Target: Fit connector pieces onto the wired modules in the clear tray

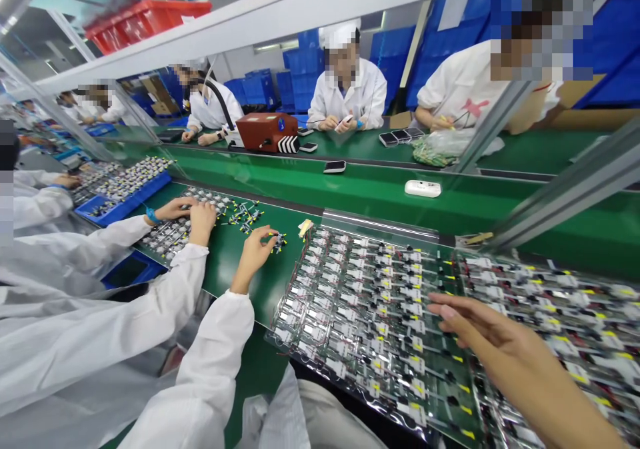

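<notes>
The bare right hand (495, 336) hangs open, fingers loosely spread, just above a plastic tray (325, 396) of wired circuit boards; any contact is hard to judge from here.

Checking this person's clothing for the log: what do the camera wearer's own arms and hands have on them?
Each arm wears a long, loose white fabric coat sleeve, left and right, reaching the wrist, with no markings or cables visible. The left hand and right hand are bare: no gloves, no wristband.
</notes>
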Motion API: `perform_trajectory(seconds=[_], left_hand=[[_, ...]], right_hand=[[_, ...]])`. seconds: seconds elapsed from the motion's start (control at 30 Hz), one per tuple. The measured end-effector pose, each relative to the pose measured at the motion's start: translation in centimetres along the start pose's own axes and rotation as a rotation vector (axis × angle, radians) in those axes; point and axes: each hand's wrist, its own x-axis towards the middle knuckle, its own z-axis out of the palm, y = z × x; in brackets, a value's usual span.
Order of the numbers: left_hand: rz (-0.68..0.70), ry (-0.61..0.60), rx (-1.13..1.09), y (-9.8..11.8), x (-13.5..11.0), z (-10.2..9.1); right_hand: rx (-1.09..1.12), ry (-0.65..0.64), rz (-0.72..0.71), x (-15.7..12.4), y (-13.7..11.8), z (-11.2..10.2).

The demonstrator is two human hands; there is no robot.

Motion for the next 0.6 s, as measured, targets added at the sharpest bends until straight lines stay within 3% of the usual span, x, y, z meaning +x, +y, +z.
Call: perform_trajectory(seconds=[0.13, 0.4, 0.6], left_hand=[[0.042, 0.015, -0.029, 0.3, 0.0, -0.1], [0.062, 0.008, -0.129, 1.4, -1.2, -0.6], [-0.068, -0.031, -0.33, 2.8, -3.4, -1.4]], right_hand=[[0.13, -0.086, 0.087, 0.0, -0.2, 0.2], [0.067, -0.1, 0.031, -0.1, -0.2, 1.0], [0.001, -0.125, 0.015, -0.8, -1.3, 1.1]])
